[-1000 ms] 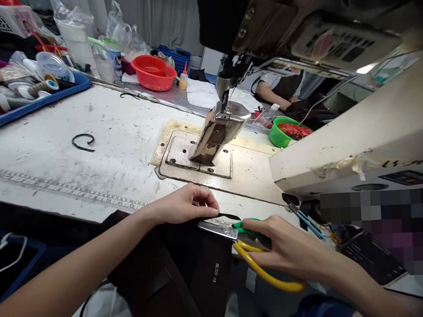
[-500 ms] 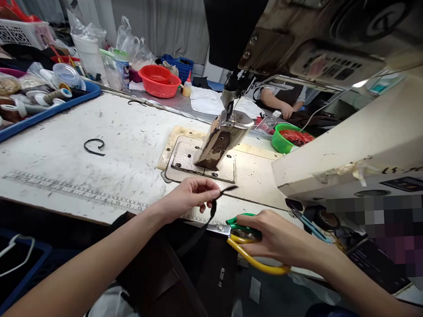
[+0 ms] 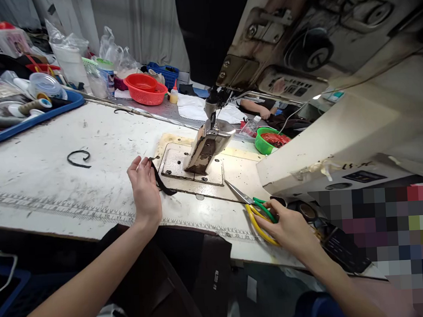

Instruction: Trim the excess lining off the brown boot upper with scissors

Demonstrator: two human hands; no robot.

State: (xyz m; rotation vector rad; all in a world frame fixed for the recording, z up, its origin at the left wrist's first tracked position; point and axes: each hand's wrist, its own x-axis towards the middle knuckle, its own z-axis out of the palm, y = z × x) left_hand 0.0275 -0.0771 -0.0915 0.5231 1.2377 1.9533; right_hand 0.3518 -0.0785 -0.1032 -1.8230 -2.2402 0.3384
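Nearest me, in front of the sewing-machine post [image 3: 211,149], the dark brown leather piece [image 3: 214,267] hangs over the table edge; both hands have left it, so I judge the trimming there paused or done. Right and near of the post, my right hand [image 3: 289,225] has carried the green-and-yellow scissors [image 3: 250,201] up over the tabletop; its fingers are wrapped about the handles, forearm in from lower right, blades together and aimed at the post's plate. Left of the post, my left hand [image 3: 144,190] has swung outward with the black strip [image 3: 158,178], wrist bent up, fingers extended and slightly parted. The strip lies along its inner side; whether it is pinched, I can't tell. Farther left of the post, a curled black offcut [image 3: 80,165] rests alone.
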